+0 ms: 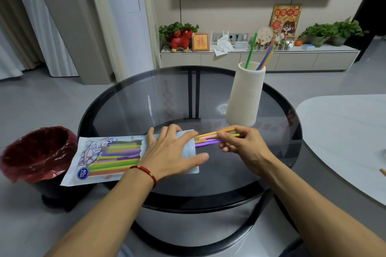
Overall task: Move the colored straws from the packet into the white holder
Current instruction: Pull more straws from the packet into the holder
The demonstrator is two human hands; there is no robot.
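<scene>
Straws [215,137] half out of packet [108,156] mouth on glass table [129,98], right hand [244,144] pinching a few, left hand [173,152] flat open pinning packet; next pull free, lift into white holder [246,94]

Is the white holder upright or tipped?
Upright: the white holder stands on the glass table, straws poking from its top.

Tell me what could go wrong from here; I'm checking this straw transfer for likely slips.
1. The right hand pinches several straw ends at once; loosely bunched, some may slip out and roll off the glass table.
2. The packet overhangs the table edge above the bin; if the left hand lifts, it might slide off.
3. The white holder is tall and narrow, so a careless insertion could tip it.
</scene>
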